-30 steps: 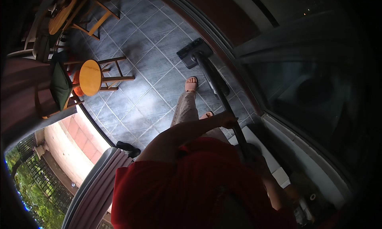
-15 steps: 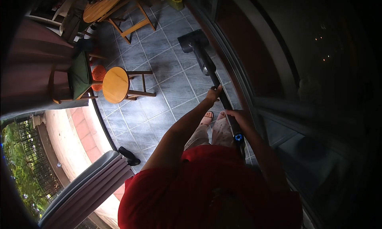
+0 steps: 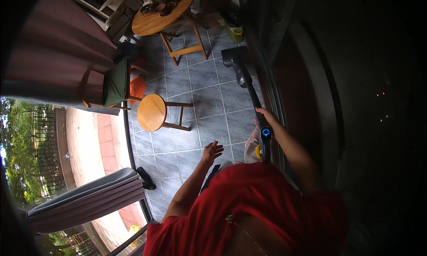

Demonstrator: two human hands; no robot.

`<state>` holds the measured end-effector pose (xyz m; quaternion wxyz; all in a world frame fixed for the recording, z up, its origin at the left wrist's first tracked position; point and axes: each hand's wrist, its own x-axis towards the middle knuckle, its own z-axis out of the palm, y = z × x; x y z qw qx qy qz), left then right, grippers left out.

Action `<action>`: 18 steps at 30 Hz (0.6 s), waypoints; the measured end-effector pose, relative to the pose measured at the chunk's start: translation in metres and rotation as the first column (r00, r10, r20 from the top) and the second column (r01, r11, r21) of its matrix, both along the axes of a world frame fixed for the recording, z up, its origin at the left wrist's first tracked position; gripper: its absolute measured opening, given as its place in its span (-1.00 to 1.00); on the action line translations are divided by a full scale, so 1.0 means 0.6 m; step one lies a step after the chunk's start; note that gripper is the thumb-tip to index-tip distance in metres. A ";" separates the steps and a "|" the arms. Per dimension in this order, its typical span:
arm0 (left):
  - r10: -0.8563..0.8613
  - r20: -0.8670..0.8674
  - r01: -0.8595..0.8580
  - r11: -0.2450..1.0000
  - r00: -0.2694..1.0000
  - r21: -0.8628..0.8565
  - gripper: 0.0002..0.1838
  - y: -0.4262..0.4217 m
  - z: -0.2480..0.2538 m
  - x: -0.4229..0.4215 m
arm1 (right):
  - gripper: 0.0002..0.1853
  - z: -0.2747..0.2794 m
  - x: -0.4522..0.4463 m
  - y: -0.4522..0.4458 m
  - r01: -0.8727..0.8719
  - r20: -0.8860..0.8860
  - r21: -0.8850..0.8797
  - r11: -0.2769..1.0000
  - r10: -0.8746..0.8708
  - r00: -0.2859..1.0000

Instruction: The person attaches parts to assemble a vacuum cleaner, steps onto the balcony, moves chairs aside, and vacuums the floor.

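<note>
A dark stick vacuum [image 3: 252, 93] stands along the right side, its head [image 3: 235, 55] flat on the grey tiled floor beside the door track. My right hand [image 3: 265, 117] is wrapped round its upper part, just above a round blue-lit display [image 3: 266, 132]. Away from the vacuum, my left hand [image 3: 212, 152] hangs over the floor with its fingers spread and nothing in it. The nearest piece of furniture to it is a round wooden stool [image 3: 151, 112].
A green chair [image 3: 116, 83] and an orange woven item [image 3: 137, 87] are behind the stool. Farther off are a round wooden table [image 3: 164, 16] and a bin [image 3: 235, 32]. Curtains [image 3: 89, 198] frame an opening at the left; dark glass panels line the right.
My left hand has let go of the vacuum tube and moved left and down. My right hand still holds the vacuum. The view has turned, showing more of the table and bin.
</note>
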<state>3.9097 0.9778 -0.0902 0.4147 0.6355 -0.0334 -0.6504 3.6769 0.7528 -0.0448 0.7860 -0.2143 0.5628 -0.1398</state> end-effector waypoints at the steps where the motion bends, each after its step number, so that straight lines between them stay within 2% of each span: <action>1: 0.006 0.000 -0.006 1.000 1.000 0.010 -0.35 -0.010 0.004 0.005 | -0.58 0.004 -0.013 -0.024 -0.039 -0.045 0.020 0.999 0.040 0.998; 3: 0.033 0.033 -0.033 0.999 0.999 0.003 -0.39 -0.027 0.014 0.013 | -0.63 0.011 -0.043 -0.055 -0.022 -0.035 0.021 1.000 0.023 0.999; 7: 0.205 0.056 -0.207 0.977 0.977 0.047 -0.46 -0.060 0.005 0.031 | -0.62 0.019 -0.102 -0.103 -0.163 -0.144 -0.045 0.986 0.155 0.977; 9: 0.202 0.028 -0.203 0.976 0.979 0.078 -0.48 -0.074 0.006 0.048 | -0.59 -0.007 -0.125 -0.129 -0.286 -0.076 -0.045 0.957 0.282 0.956; 11: 0.241 0.051 -0.245 0.964 0.969 0.101 -0.50 -0.098 0.006 0.071 | -0.65 -0.006 -0.137 -0.148 -0.327 -0.183 -0.114 0.938 0.303 0.935; 13: 0.308 0.059 -0.313 0.943 0.949 0.113 -0.58 -0.135 -0.001 0.104 | -0.65 0.018 -0.129 -0.167 -0.344 -0.187 -0.134 0.929 0.317 0.930; 15: 0.355 0.030 -0.356 0.933 0.934 0.047 -0.67 -0.174 -0.008 0.144 | -0.64 0.042 -0.118 -0.180 -0.348 -0.249 -0.115 0.930 0.312 0.917; 18: 0.426 -0.015 -0.425 0.904 0.905 0.034 -0.72 -0.266 -0.026 0.227 | -0.62 0.055 -0.098 -0.206 -0.441 -0.306 -0.111 0.891 0.391 0.868</action>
